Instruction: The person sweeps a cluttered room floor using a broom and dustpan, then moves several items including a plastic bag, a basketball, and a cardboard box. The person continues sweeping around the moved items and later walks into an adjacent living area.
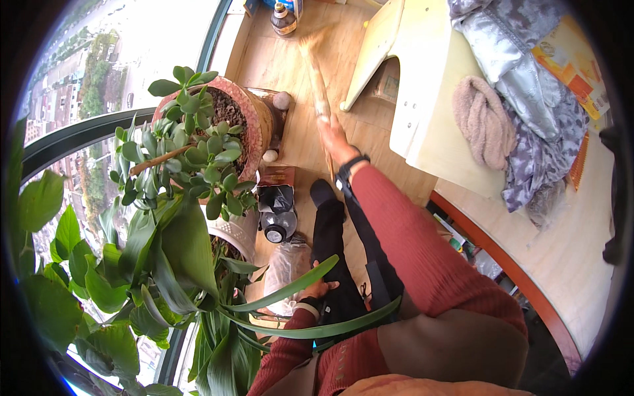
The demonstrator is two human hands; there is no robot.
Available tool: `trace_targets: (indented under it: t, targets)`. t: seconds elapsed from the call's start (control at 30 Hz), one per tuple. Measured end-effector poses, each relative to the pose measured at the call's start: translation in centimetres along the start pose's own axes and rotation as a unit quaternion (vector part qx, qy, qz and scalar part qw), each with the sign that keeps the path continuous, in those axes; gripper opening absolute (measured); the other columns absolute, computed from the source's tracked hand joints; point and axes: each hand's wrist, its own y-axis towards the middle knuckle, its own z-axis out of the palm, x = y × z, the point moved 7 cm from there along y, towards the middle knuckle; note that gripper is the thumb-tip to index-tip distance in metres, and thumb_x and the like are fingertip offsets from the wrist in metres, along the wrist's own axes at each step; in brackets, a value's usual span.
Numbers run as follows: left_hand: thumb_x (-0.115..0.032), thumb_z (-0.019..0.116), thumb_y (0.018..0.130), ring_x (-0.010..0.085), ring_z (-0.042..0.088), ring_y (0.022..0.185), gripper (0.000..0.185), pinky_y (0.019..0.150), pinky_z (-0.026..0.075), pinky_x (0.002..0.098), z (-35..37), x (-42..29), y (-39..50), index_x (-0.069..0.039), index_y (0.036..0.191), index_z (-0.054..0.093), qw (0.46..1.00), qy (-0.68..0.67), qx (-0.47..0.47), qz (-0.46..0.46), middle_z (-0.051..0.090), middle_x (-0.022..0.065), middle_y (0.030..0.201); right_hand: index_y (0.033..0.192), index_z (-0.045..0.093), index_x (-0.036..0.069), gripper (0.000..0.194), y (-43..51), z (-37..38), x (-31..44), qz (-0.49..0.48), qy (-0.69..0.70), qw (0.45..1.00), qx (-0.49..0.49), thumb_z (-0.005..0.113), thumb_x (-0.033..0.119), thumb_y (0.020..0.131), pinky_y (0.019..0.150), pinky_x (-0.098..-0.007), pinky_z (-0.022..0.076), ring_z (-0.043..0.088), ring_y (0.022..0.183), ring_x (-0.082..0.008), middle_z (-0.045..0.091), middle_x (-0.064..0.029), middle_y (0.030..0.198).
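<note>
A straw-like hand broom (317, 84) is gripped around its handle by my right hand (333, 137), arm stretched forward, and its blurred bristles are over the wood-look floor (342, 29). My left hand (318, 286) rests on my dark trouser leg with fingers apart, partly behind a long green leaf (292, 293). Beside it lies a clear plastic bag (285, 272). A brown bottle (284, 21) stands beyond the broom's bristles, near the window-side edge.
Left are a large pink pot (257, 114) with a succulent, a white pot (237, 232), leafy plants and windows. A carton (277, 178) holds a plastic bottle (278, 225). Right, a cream chair (421, 94) stands by a table (559, 267) bearing a pinkish towel (483, 121) and patterned cloth (535, 158).
</note>
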Motion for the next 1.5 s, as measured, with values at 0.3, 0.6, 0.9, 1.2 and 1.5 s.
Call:
trace_targets:
  t: [0.3, 0.6, 0.9, 1.2, 1.5]
  targets:
    - [-0.035, 0.090, 0.067, 0.0361, 0.026, 0.148, 0.118, 0.119, 0.028, 0.0391, -2.1, -2.9, -1.5, 0.005, 0.153, 0.020, 0.998, -0.059, -0.003, 0.008, 0.031, 0.0264, 0.156, 0.141, 0.041, 0.006, 0.053, -26.0, -7.2, -6.2, 0.180, -0.101, 0.976, 0.062, 0.054, 0.033, 0.097, 0.057, -0.0338, 0.0487, 0.059, 0.066, -0.0168, 0.060, -0.0075, 0.080]
    - [-0.031, 0.089, 0.071, 0.0437, 0.031, 0.142, 0.128, 0.117, 0.031, 0.0435, -1.0, -2.3, -2.6, -0.006, 0.158, -0.001, 0.993, -0.103, 0.010, -0.062, 0.025, 0.0334, 0.152, 0.116, 0.050, 0.008, 0.027, -14.4, -7.3, -0.4, 0.099, 0.035, 0.994, -0.002, 0.051, 0.029, 0.100, 0.039, -0.0334, 0.0416, 0.052, 0.045, -0.0169, 0.052, -0.0034, 0.065]
    - [-0.028, 0.091, 0.067, 0.0468, 0.038, 0.135, 0.131, 0.113, 0.035, 0.0449, 4.4, -0.9, -1.4, -0.006, 0.158, -0.001, 0.994, -0.057, -0.036, -0.081, 0.033, 0.0313, 0.143, 0.103, 0.046, 0.015, 0.027, -22.0, -7.5, -9.9, 0.254, 0.100, 0.961, 0.031, 0.050, 0.040, 0.099, 0.032, -0.0316, 0.0364, 0.045, 0.039, -0.0175, 0.049, -0.0050, 0.064]
    - [-0.030, 0.080, 0.080, 0.0420, 0.053, 0.122, 0.087, 0.105, 0.042, 0.0465, 7.4, -2.4, -0.4, -0.015, 0.151, 0.032, 0.983, 0.145, -0.107, 0.039, 0.049, 0.0263, 0.137, 0.113, 0.053, 0.010, 0.031, -36.1, -15.4, -10.5, 0.182, -0.025, 0.972, 0.149, 0.054, 0.037, 0.097, 0.050, -0.0335, 0.0439, 0.054, 0.058, -0.0179, 0.055, -0.0046, 0.075]
    - [-0.025, 0.088, 0.070, 0.0441, 0.041, 0.137, 0.119, 0.112, 0.039, 0.0417, 10.3, -3.2, -7.0, -0.007, 0.157, 0.009, 0.987, -0.092, -0.100, -0.081, 0.029, 0.0351, 0.150, 0.117, 0.051, 0.008, 0.027, -29.3, -12.6, -7.4, -0.004, -0.098, 0.974, 0.202, 0.052, 0.029, 0.101, 0.040, -0.0283, 0.0408, 0.047, 0.046, -0.0110, 0.052, -0.0011, 0.069]
